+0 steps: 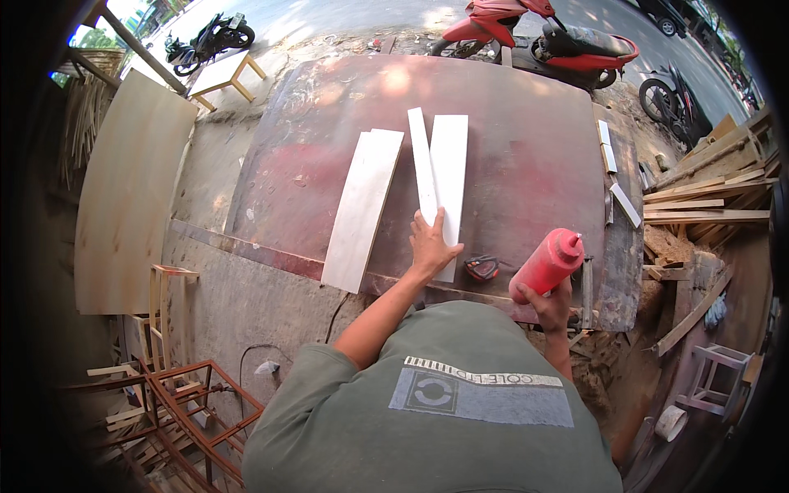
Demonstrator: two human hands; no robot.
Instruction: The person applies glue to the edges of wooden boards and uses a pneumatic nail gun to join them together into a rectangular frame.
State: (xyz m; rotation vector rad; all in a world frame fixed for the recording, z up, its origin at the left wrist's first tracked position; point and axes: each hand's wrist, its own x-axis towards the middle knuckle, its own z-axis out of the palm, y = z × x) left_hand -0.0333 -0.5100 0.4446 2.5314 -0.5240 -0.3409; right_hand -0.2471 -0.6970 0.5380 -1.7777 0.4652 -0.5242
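Glue bottle gripped in our right hand could drip beside the board our left hand's spread fingers press.

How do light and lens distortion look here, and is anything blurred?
Head view: sunlit glare patches on the dark red board; straight plank edges bow toward the rim; black fisheye corners. Left hand, red bottle in the right hand all look sharp.
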